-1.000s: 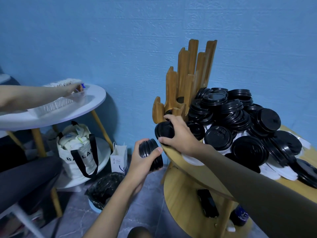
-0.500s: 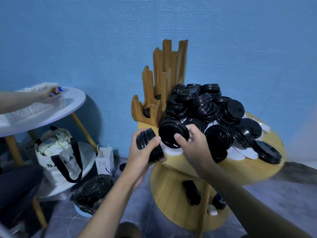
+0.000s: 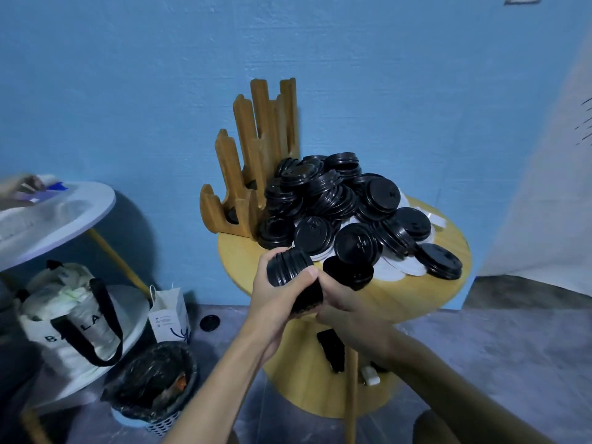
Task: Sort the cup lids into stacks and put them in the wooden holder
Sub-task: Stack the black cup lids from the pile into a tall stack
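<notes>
A big heap of black cup lids (image 3: 336,200) covers the round wooden table (image 3: 448,283), with white lids (image 3: 394,270) showing underneath. The wooden holder (image 3: 253,168) stands upright at the table's back left, its slots mostly bare. My left hand (image 3: 272,302) grips a sideways stack of black lids (image 3: 293,277) in front of the table's near edge. My right hand (image 3: 339,302) holds the stack's other end, pressing a lid onto it. One black lid (image 3: 349,272) lies just beyond my right hand.
Another person's hand (image 3: 22,187) works at a white table (image 3: 64,213) on the left. Below it sit a tote bag (image 3: 73,315), a small paper bag (image 3: 169,315) and a bin (image 3: 153,386). A stray lid (image 3: 209,322) lies on the floor. A phone (image 3: 331,349) rests on the table's lower shelf.
My right hand picked a lid off the heap and brought it to the stack in my left hand. The view swung left and down, so the table sits further right.
</notes>
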